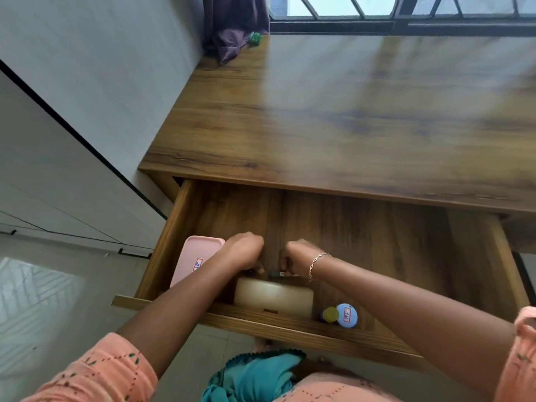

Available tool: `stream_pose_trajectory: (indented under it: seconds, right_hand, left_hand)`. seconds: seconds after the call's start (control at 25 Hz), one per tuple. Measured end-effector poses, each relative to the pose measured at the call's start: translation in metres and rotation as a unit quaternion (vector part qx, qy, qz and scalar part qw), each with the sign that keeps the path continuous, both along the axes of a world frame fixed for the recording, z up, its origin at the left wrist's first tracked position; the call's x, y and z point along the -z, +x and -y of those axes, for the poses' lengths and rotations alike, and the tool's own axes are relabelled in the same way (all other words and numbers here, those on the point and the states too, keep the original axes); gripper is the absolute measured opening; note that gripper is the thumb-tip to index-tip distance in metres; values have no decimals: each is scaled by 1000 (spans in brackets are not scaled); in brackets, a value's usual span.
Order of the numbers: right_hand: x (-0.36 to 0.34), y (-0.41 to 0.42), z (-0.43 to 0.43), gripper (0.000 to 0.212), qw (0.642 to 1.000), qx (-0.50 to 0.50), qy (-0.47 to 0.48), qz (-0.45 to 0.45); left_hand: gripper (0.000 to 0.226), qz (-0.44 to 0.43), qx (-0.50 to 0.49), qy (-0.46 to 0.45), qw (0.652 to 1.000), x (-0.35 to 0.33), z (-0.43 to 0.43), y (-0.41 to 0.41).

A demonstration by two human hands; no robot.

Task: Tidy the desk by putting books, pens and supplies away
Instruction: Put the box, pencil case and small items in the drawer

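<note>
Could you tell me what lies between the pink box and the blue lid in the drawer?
The head view shows a round cream container and a small yellow cap between them.

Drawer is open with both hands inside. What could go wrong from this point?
1. The left hand and right hand are curled close together over a small dark item. It might slip down behind the round cream box.
2. The blue-capped bottle and yellow-capped bottle sit loose by the drawer front. A hard shut could knock them over.
</note>
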State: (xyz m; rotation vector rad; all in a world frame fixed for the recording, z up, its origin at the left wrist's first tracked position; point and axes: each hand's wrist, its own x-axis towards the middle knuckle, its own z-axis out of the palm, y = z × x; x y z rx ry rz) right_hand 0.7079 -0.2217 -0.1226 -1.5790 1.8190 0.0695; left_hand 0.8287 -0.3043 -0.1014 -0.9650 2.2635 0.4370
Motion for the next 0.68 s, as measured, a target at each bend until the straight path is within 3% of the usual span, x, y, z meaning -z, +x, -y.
stream_pose_trajectory:
  seconds: [0.28,0.4,0.52,0.68]
  right_hand:
    - [9,3,-2,14,1000,-2,-13,1]
    - [-10,-3,-8,19,998,40,-38,30]
    - [-36,-25,-33,23,985,118,-123,38]
    - [-57,-47,-94,34,982,42,-175,-60]
  left_hand:
    - [25,27,33,-14,999,-8,-5,-2]
    - [22,13,62,-48,997,-16,-10,-1]
    - [26,-99,79,-112,986,-30,-20,12]
    - [58,-288,81,-187,936,-29,-48,39]
